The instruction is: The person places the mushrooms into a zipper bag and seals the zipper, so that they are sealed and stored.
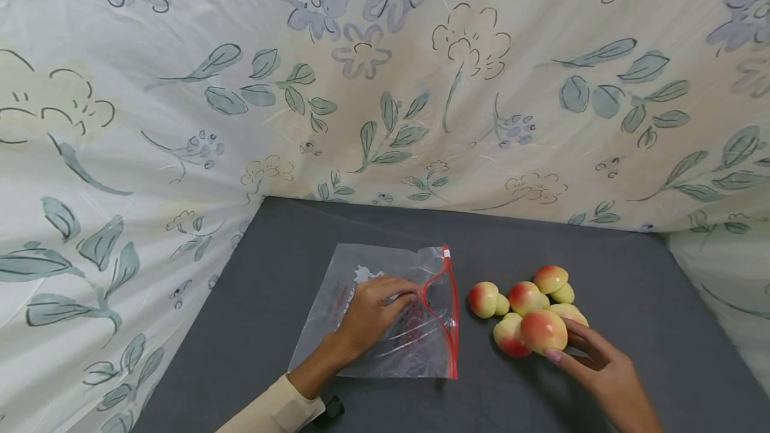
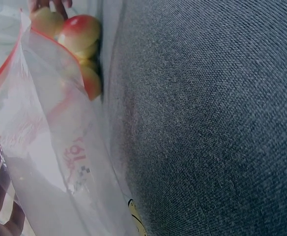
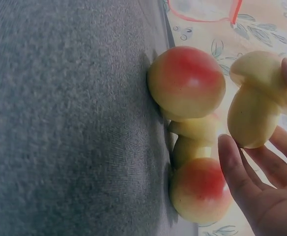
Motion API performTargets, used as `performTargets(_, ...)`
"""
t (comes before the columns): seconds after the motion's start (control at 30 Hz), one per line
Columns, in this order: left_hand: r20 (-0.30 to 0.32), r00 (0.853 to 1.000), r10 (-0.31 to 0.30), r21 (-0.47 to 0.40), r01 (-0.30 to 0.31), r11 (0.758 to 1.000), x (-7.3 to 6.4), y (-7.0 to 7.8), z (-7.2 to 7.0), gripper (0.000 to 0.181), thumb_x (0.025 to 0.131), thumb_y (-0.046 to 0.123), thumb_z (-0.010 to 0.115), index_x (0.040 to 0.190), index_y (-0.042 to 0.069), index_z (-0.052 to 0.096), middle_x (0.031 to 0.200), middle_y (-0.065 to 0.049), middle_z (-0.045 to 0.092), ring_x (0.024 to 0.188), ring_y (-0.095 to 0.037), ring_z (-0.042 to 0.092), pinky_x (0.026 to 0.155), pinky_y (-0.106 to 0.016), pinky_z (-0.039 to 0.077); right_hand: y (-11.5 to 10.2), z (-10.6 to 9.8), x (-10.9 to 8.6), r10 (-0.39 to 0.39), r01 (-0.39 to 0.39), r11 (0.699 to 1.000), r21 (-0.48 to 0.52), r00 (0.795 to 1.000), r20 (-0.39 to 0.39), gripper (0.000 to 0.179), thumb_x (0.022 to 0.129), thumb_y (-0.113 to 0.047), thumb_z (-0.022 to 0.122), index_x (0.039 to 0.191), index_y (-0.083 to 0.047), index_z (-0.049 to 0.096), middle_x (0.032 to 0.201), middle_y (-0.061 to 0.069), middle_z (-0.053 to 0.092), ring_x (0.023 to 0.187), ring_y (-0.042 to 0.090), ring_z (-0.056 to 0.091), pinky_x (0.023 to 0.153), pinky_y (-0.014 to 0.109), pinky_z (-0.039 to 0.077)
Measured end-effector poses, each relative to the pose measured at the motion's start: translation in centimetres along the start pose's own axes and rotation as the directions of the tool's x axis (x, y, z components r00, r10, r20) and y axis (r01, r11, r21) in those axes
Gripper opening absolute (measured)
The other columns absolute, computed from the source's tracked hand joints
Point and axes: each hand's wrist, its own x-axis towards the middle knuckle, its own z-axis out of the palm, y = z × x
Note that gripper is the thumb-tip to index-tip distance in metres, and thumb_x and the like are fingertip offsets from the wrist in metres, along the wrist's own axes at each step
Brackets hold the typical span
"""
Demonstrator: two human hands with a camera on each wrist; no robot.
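Observation:
My left hand (image 1: 375, 306) pinches the upper layer of a clear zip bag (image 1: 321, 299), close to its red-edged mouth. The mouth gapes toward the right, as the left wrist view also shows of the bag (image 2: 65, 147). In my right hand (image 1: 610, 373) is a red-and-yellow toy mushroom (image 1: 543, 331), gripped between thumb and fingers and raised off the table. From the right wrist view, the held mushroom (image 3: 254, 115) shows its pale stem and cap underside. Several similar mushrooms (image 1: 483, 299) lie grouped between the bag and the right hand.
A dark grey tabletop (image 1: 271, 252) carries everything. Floral fabric (image 1: 385, 132) hangs behind it and along both sides. A white slider (image 1: 446, 254) sits at the far end of the bag's red zip. Beside the left cuff is a small black object (image 1: 333, 410).

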Motion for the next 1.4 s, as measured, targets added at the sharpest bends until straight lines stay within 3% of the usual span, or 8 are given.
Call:
performTargets(0.13,0.002,1.0,-0.001,-0.001,0.001,1.0,0.0,0.0,0.0,0.025,0.089,0.001,0.083,0.112,0.011,0.082,0.106,0.001,0.081,0.101,-0.012,0.076,0.09,-0.026,0.06,0.0,0.2,-0.1,-0.045,0.045,0.999,0.001,0.999,-0.014,0.075,0.097,-0.036,0.081,0.159,-0.01,0.048,0.132,-0.023,0.054,0.105,-0.018,0.056,0.082,0.021,0.059)
performTargets(0.27,-0.002,1.0,0.015,0.002,-0.015,1.0,0.0,0.0,0.1,0.026,0.088,0.0,0.084,0.112,0.011,0.082,0.106,0.001,0.081,0.101,-0.013,0.076,0.09,-0.026,0.06,-0.2,0.8,0.0,-0.109,0.109,0.994,-0.007,0.994,-0.031,0.07,0.096,-0.034,0.082,0.155,-0.01,0.053,0.124,-0.034,0.054,0.107,-0.019,0.055,0.082,0.017,0.057)
performTargets(0.43,-0.005,0.999,0.039,0.004,-0.039,0.999,0.0,0.0,0.2,0.027,0.088,0.0,0.084,0.112,0.011,0.082,0.106,0.0,0.081,0.101,-0.013,0.076,0.089,-0.027,0.061,-1.1,1.6,0.1,-0.211,0.211,0.977,0.008,0.976,-0.046,0.063,0.096,-0.026,0.082,0.151,-0.01,0.057,0.126,-0.031,0.059,0.111,-0.017,0.057,0.082,0.014,0.056)
performTargets(0.53,-0.001,1.0,0.024,0.0,-0.024,1.0,0.1,0.1,0.2,0.027,0.088,0.0,0.084,0.112,0.011,0.082,0.106,0.001,0.081,0.101,-0.012,0.076,0.089,-0.026,0.06,-1.6,2.0,0.1,-0.263,0.265,0.963,0.042,0.964,-0.036,0.061,0.096,-0.021,0.082,0.15,-0.009,0.058,0.13,-0.026,0.06,0.114,-0.014,0.059,0.084,0.016,0.058)
performTargets(0.7,0.003,1.0,0.015,-0.004,-0.015,1.0,0.0,0.1,0.2,0.026,0.089,0.002,0.084,0.112,0.012,0.083,0.106,0.001,0.081,0.101,-0.011,0.076,0.09,-0.026,0.06,-2.3,2.8,0.3,-0.297,0.296,0.951,0.091,0.955,-0.002,0.06,0.097,-0.018,0.081,0.151,-0.011,0.057,0.131,-0.023,0.064,0.116,-0.01,0.062,0.086,0.018,0.058)
performTargets(0.97,-0.012,0.998,0.065,0.024,-0.064,0.998,0.0,-0.2,0.3,0.027,0.087,0.001,0.084,0.112,0.011,0.082,0.106,0.001,0.081,0.099,-0.012,0.076,0.088,-0.028,0.061,-3.4,4.4,0.6,-0.397,0.384,0.9,0.207,0.917,0.023,0.056,0.094,0.002,0.078,0.146,0.001,0.058,0.13,-0.019,0.067,0.11,0.001,0.07,0.085,0.021,0.061)
performTargets(1.13,-0.001,0.999,0.035,0.019,-0.035,0.999,-0.1,-0.1,0.3,0.025,0.089,0.003,0.084,0.112,0.013,0.082,0.107,0.001,0.081,0.101,-0.011,0.076,0.09,-0.027,0.06,-3.8,5.1,0.6,-0.402,0.384,0.895,0.226,0.915,0.038,0.057,0.094,0.002,0.078,0.147,0.002,0.058,0.131,-0.02,0.067,0.11,0.002,0.071,0.083,0.024,0.062)
performTargets(1.4,0.01,1.0,0.007,0.018,-0.007,1.0,-0.1,0.0,0.2,0.019,0.093,0.01,0.082,0.111,0.014,0.083,0.106,0.003,0.081,0.102,-0.01,0.075,0.091,-0.027,0.06,-4.1,5.9,0.7,-0.413,0.396,0.891,0.22,0.91,0.035,0.056,0.092,0.001,0.08,0.145,0.002,0.059,0.125,-0.017,0.069,0.11,0.0,0.07,0.086,0.02,0.06)
